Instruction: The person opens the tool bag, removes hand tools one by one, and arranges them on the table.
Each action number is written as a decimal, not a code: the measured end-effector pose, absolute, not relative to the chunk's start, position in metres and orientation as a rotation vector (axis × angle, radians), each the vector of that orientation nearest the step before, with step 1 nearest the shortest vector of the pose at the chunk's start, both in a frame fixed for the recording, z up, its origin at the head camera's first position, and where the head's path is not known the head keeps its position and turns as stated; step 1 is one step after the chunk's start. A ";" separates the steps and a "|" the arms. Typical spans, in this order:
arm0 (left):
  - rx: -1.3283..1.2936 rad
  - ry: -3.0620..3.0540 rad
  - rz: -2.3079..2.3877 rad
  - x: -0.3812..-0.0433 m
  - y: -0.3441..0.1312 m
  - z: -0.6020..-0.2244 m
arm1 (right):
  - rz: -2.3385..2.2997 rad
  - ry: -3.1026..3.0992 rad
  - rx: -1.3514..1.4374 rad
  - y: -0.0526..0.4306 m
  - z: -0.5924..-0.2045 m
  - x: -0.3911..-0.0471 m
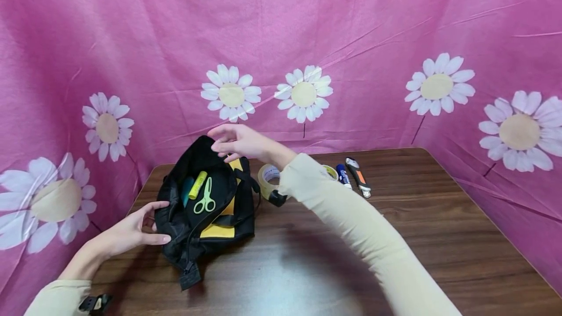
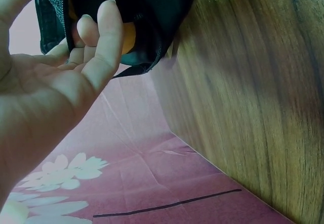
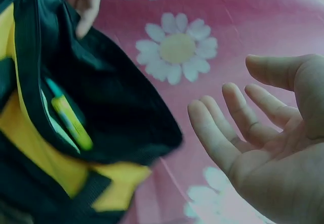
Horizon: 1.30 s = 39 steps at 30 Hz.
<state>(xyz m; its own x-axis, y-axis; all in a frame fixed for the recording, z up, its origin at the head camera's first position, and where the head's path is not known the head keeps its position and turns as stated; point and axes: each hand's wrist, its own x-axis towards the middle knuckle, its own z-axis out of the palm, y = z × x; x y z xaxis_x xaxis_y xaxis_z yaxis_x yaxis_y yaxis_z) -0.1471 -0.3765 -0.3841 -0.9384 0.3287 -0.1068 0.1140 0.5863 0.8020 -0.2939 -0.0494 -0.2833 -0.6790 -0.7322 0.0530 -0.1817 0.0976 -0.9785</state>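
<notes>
A black bag with yellow panels point(image 1: 218, 231) lies unzipped on the table, its mouth facing up. Inside it are light green scissors point(image 1: 205, 199), a yellow tube like a glue stick or highlighter point(image 1: 197, 185) and a teal item point(image 1: 187, 190) that is partly hidden. My left hand point(image 1: 131, 230) holds the bag's left edge between thumb and fingers; in the left wrist view, fingertips curl at the zipped rim point(image 2: 66, 21). Above the bag's far right corner, my right hand point(image 1: 239, 141) is in the air, fingers loosely spread and holding nothing.
Right of the bag stands a clear tape roll point(image 1: 265, 182) with a black part beside it. Partly behind my right sleeve are a yellow tape roll point(image 1: 330, 172), a blue glue stick point(image 1: 344, 175) and an orange-grey utility knife point(image 1: 358, 177). Pink flowered cloth point(image 1: 373, 62) hangs around the wooden table point(image 1: 417, 218).
</notes>
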 end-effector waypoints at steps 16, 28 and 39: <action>0.438 2.609 1.324 -0.145 -0.381 -0.379 | -1.642 1.795 -0.584 -0.129 -0.400 -0.289; 0.302 2.652 1.266 -0.137 -0.395 -0.380 | -1.723 1.802 -0.468 -0.129 -0.454 -0.288; 0.268 2.651 1.239 -0.137 -0.395 -0.383 | -1.493 2.263 -0.499 -0.135 -0.465 -0.278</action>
<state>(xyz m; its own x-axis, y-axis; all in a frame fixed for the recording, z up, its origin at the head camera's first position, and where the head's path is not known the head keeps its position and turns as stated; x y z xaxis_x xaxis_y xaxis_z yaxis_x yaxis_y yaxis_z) -0.1374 -0.3951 -0.3827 -0.9630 0.2479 -0.1062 0.0776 0.6318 0.7712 -0.2776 -0.1348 -0.4652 -0.8638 -0.4895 -0.1193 -0.0830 0.3718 -0.9246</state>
